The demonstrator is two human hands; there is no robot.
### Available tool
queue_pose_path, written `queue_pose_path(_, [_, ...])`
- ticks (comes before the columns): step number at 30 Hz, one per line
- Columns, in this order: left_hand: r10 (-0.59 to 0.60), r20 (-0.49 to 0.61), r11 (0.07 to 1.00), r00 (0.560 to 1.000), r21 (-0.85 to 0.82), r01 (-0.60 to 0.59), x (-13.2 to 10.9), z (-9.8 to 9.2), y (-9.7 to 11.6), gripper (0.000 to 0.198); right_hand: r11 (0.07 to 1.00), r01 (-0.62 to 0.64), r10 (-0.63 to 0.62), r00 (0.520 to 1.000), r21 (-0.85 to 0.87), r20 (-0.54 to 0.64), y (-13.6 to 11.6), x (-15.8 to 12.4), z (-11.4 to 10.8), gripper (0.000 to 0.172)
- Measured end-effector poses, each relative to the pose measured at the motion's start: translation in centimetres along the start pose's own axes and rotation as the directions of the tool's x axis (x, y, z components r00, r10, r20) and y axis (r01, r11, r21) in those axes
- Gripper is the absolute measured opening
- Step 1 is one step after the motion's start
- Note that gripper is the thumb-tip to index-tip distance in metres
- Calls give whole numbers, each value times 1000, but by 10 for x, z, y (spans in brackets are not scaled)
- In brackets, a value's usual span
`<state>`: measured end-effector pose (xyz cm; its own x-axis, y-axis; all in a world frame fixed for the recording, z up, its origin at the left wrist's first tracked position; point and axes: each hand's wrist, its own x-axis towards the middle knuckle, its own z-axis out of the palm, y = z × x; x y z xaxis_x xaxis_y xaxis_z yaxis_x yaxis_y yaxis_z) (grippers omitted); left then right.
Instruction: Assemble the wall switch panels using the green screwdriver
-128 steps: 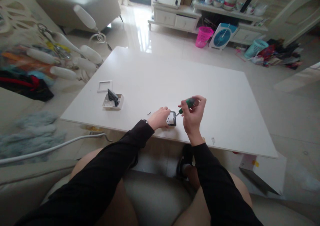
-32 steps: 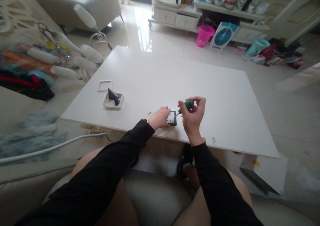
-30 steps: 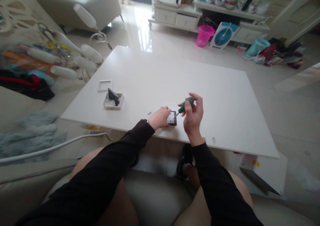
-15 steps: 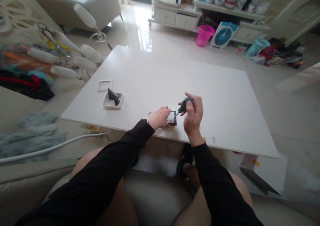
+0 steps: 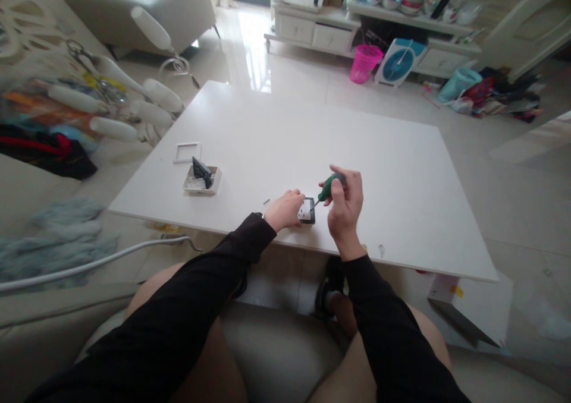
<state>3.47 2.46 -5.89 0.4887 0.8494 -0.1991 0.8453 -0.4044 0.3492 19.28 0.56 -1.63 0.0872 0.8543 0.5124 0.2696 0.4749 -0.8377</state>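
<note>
Near the front edge of the white table, my left hand point(image 5: 286, 208) grips the left side of a wall socket point(image 5: 307, 211), a white face with dark slots on a dark frame. My right hand point(image 5: 345, 207) is closed around a green and black screwdriver point(image 5: 329, 189), tilted so its shaft runs down-left. The screwdriver's tip meets the right part of the socket's face; a screw under it is too small to make out. Just left of my left hand lies a small dark screw-like piece point(image 5: 266, 201).
A small open box point(image 5: 213, 183) on the table's left holds a dark part. Behind it lies a white square frame point(image 5: 187, 153). A small key-like item point(image 5: 381, 250) sits at the table's front edge point(image 5: 428, 264). Lamp shades point(image 5: 151, 113) reach beside the left edge.
The screwdriver's handle has turned slightly in my right hand, showing more of its green side. Both hands and the socket stay in place.
</note>
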Motion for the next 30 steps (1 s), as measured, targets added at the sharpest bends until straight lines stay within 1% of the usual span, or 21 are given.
queue_pose_path(3, [4,-2,1000,1000,-8,-5,0,0,-1,55,999,-48,48,997,2,-60,-7,2,0,20])
queue_pose_path(5, [11,-2,1000,1000,-6,-11,1,1,-1,55,997,-73,71,993,-16,-95,-12,2,2,29])
queue_pose_path(7, [17,0,1000,1000,-2,-17,1,2,-1,56,994,-109,108,986,2,-129,-12,2,4,38])
queue_pose_path(8, [19,3,1000,1000,-1,-19,1,2,-1,57,992,-127,128,982,20,-137,-12,2,5,40])
queue_pose_path(10, [17,7,1000,1000,-2,-17,0,2,0,56,990,-138,142,982,40,-124,-8,1,5,35])
queue_pose_path(12, [17,5,1000,1000,-8,-17,0,1,1,53,994,-105,108,991,40,-84,-5,0,3,25])
queue_pose_path(13, [18,0,1000,1000,-14,-18,-1,0,2,52,996,-82,84,995,41,-61,-4,0,2,22])
queue_pose_path(16, [17,-9,1000,1000,-24,-17,-2,-1,2,51,999,-42,43,999,33,-25,-4,0,0,21])
queue_pose_path(19, [15,-5,1000,1000,-19,-15,-1,0,2,53,998,-56,55,998,-9,-41,-8,1,0,21])
queue_pose_path(24, [14,4,1000,1000,-7,-14,1,2,0,59,995,-79,71,991,-64,-114,-12,3,2,34])
queue_pose_path(27, [11,13,1000,1000,-3,-11,1,3,0,62,994,-65,50,987,-90,-155,-12,5,2,42])
queue_pose_path(30, [14,10,1000,1000,-6,-14,1,3,0,60,994,-53,33,982,-100,-184,-10,5,2,48])
